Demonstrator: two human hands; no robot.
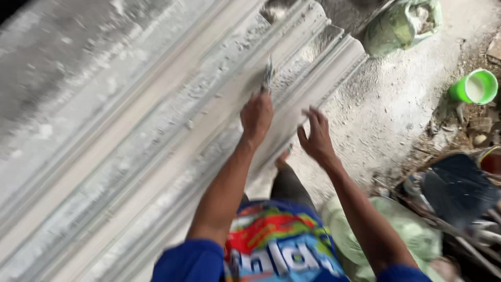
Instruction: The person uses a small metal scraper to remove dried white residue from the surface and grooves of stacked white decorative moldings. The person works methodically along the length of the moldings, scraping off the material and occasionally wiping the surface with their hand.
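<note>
Two hands (257, 116) (314, 137) at moulding edge (313, 78)

A pale green plastic sack (402, 23) is seen at the top right, slumped on the dusty ground just beyond the end of the grey moulded profile; it is crumpled, open at the top, with whitish contents showing. A second light green sack (412, 235) is seen at the lower right, lying flat beside the person's knee, partly hidden by the right forearm. A printed multicoloured panel (276, 245) in red, blue, yellow and white is seen on the shirt front. No signs or screens are seen.
</note>
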